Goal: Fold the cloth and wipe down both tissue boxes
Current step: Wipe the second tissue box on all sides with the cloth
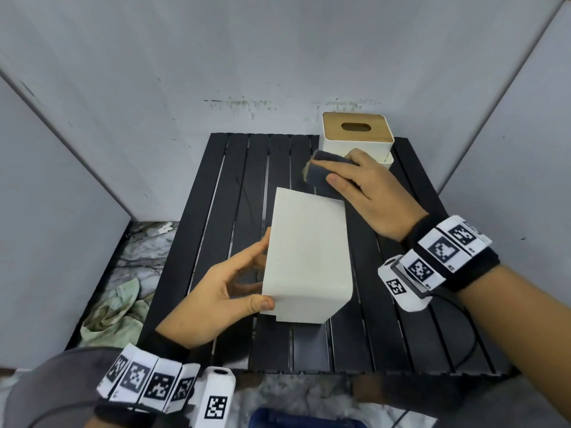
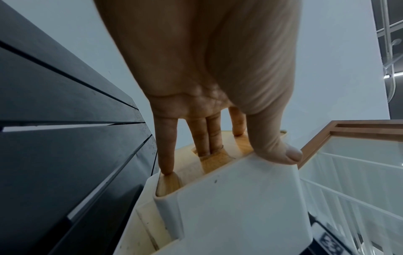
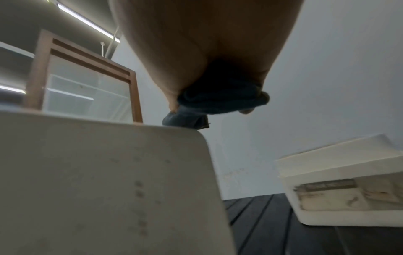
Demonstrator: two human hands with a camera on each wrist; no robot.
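Left hand (image 1: 225, 291) grips the near box (image 1: 306, 257), tipped on its side mid-table (image 1: 216, 193); I read it as light, stiff, slick, best held by edges. Right hand (image 1: 367, 193) clutches the soft cloth (image 1: 324, 171) beyond it; second box (image 1: 358, 134) farther back.

Just ahead of the right hand (image 1: 367, 193) the second tissue box (image 1: 357, 134) blocks the way, with the grey wall (image 1: 278, 57) close behind it. The tipped tissue box (image 1: 309, 257) fills the gap between both hands. Left of the left hand (image 1: 216, 288), bare black slats of the table (image 1: 216, 186) lie open; beyond that edge, another wall panel (image 1: 46, 196) closes in.
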